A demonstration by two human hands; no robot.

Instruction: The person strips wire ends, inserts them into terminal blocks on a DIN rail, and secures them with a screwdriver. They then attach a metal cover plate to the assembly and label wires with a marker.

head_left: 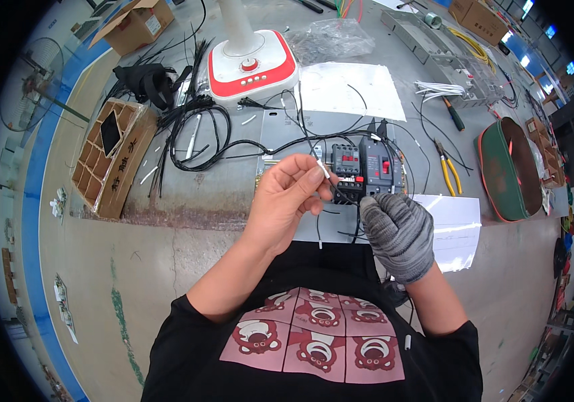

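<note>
with my bare left hand [290,194], i am pinching a little white tube [324,169] between my thumb and pointing finger, and my other fingers are curling loosely under it. a thin black wire [345,197] is bending from there toward my right hand [399,234]. that hand is wearing a gray glove and closing into a fist; i cannot tell what is sitting inside it. just past my hands, a black block with a red button [347,157] and a bigger black switch box [379,164] are sitting side by side on a metal plate [280,134]. to the right, yellow pliers [447,171] are lying near a green bin [505,181]. to the left, a cardboard tray [116,161] is holding a dark phone [110,133]. farther off, a red and white stand [267,74] is standing beside white paper [367,87].
</note>
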